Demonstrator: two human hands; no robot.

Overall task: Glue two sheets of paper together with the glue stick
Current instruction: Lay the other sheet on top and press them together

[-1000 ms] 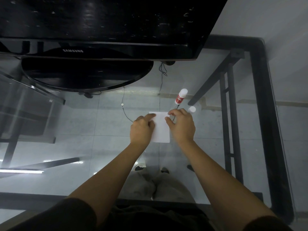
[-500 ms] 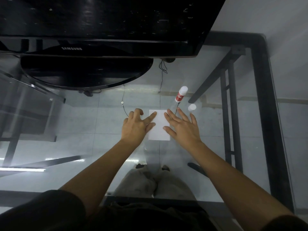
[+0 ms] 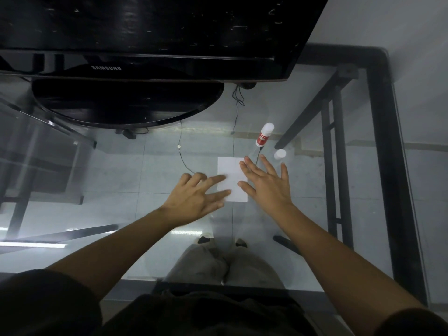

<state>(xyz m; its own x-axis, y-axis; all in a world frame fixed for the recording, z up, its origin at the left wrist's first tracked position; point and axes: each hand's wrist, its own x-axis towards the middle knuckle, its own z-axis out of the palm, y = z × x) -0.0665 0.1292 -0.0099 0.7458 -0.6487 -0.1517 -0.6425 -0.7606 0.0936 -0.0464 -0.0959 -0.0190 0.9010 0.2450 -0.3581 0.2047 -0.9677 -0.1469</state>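
Observation:
A small white paper (image 3: 230, 169) lies flat on the glass table (image 3: 315, 190); I cannot tell whether it is one sheet or two stacked. My left hand (image 3: 196, 198) lies open at its left edge, index finger and thumb resting on the sheet. My right hand (image 3: 268, 184) is spread flat along the right edge, fingers apart, thumb and index finger on the paper. The red-and-white glue stick (image 3: 264, 135) stands uncapped just beyond the paper. Its white cap (image 3: 280, 154) sits to the right, near my right fingertips.
A black Samsung monitor (image 3: 145, 32) on an oval stand (image 3: 126, 103) fills the far side. Thin black cables (image 3: 238, 103) run behind the paper. The table's black frame (image 3: 385, 154) borders the right side. My legs show through the glass.
Both hands went from curled fingertips pinching the paper's top to flat, spread fingers on its side edges. The left hand slid down and left. The paper stayed put.

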